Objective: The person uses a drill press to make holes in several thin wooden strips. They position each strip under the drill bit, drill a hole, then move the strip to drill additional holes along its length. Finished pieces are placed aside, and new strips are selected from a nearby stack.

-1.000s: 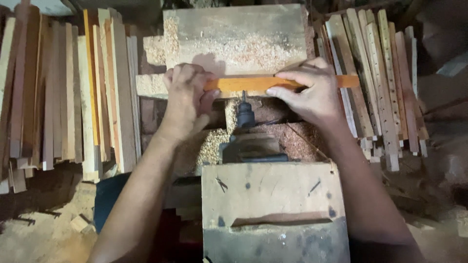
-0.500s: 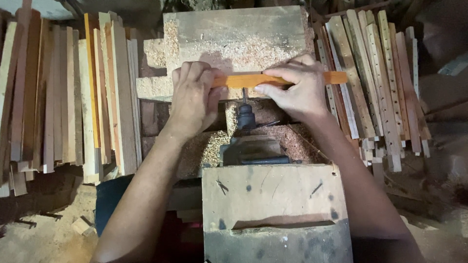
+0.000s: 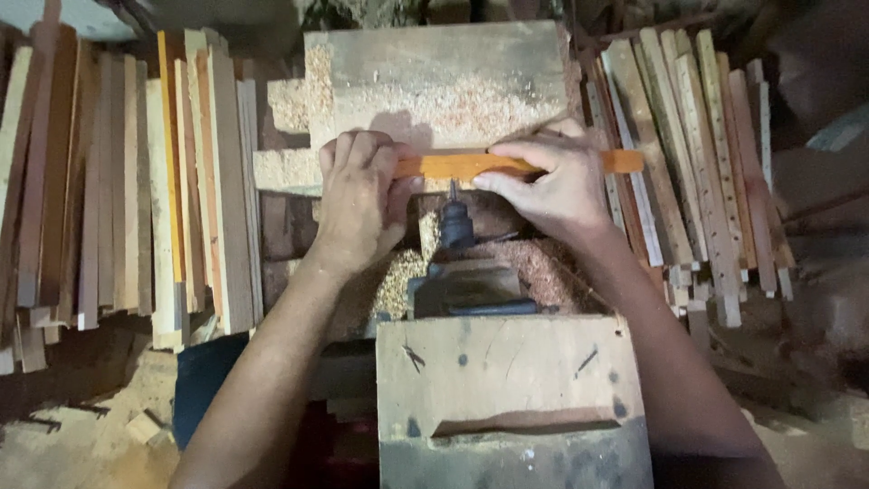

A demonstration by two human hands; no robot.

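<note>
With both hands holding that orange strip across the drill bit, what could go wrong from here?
1. The right hand has a fingertip close beside the drill bit; a slip could bring it onto the tip.
2. The orange wooden strip is held only by the left hand and right hand, with no clamp visible, so it might twist or kick.
3. Sawdust covers the wooden block behind, so the strip may slide.

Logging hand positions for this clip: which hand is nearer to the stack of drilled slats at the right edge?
Right. The right hand grips the orange strip beside the drilled slats, nearly touching them. The left hand holds the strip's other end, across the drill bit.
</note>
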